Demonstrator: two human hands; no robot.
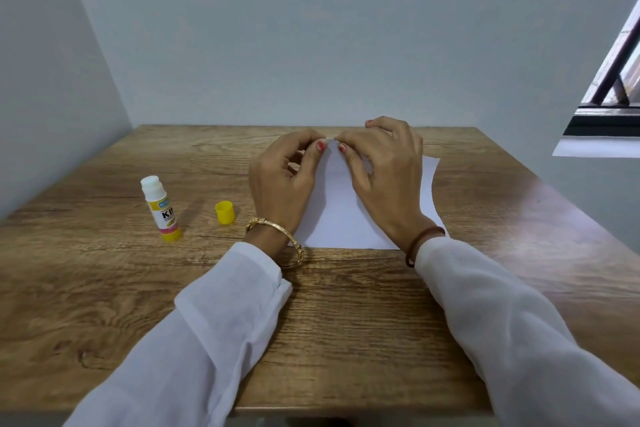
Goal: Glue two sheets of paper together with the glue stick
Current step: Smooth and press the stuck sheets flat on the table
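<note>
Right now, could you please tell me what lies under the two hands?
White paper lies on the table; both hands pinch its far edge. One sheet or two is hidden.

Matt wood-grain table (346, 322); smooth white paper (341, 215); glossy plastic glue stick (161, 208)

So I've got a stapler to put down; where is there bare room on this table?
Bare wood lies right of the paper, toward the table edge, and along the near edge between the sleeves. It is crowded left of the left hand, by the yellow cap and glue stick.
</note>
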